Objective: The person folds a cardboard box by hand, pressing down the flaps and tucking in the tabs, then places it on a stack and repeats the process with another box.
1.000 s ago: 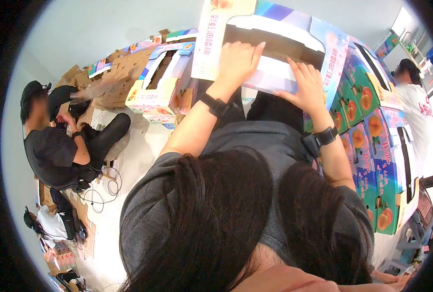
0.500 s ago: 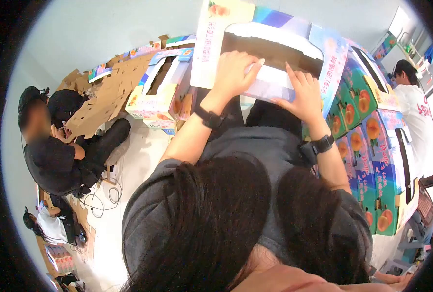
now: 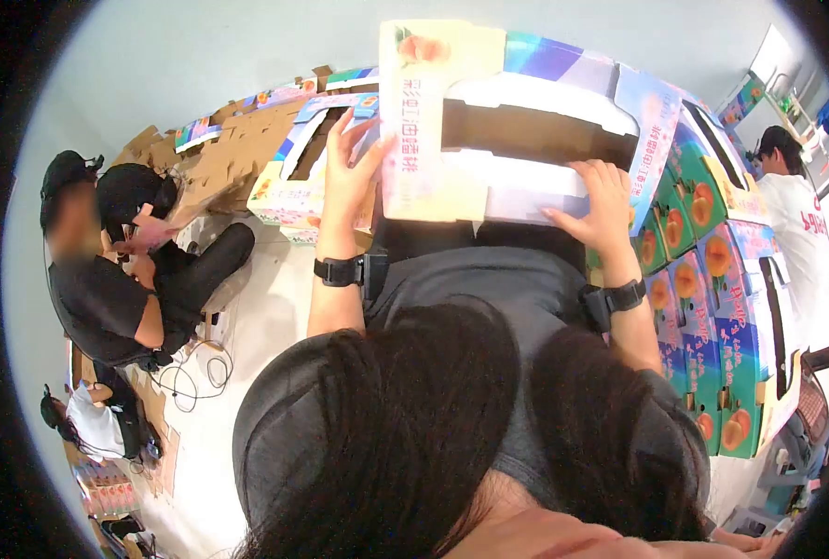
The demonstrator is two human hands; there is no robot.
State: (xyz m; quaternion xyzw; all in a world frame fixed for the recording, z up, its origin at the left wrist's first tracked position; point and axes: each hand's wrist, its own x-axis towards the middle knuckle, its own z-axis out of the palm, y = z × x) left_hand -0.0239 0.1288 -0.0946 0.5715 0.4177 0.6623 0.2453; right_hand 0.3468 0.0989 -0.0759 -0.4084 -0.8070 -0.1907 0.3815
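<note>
In front of me is a printed cardboard fruit box (image 3: 442, 191) with peach pictures, pink lettering and a wide cut-out in its top. Brown cardboard shows through the cut-out. My left hand (image 3: 347, 182) is beside the box's left edge, fingers spread, its thumb at or very near that edge. On the near right part, my right hand (image 3: 605, 210) has its fingers over the cut-out's near rim and its thumb against the pale panel. Both wrists wear black straps with small modules.
Another printed box (image 3: 279, 200) stands to the left, beside flat brown cardboard (image 3: 214, 154). Green and blue peach boxes (image 3: 726, 349) are stacked on the right. A person in black (image 3: 107, 298) sits at left; a person in white (image 3: 796, 224) is at right. Cables (image 3: 191, 377) lie on the floor.
My left hand has left the cut-out's near rim and moved left to the box's side. My right hand has shifted slightly down and right. The box sits slightly lower and further right.
</note>
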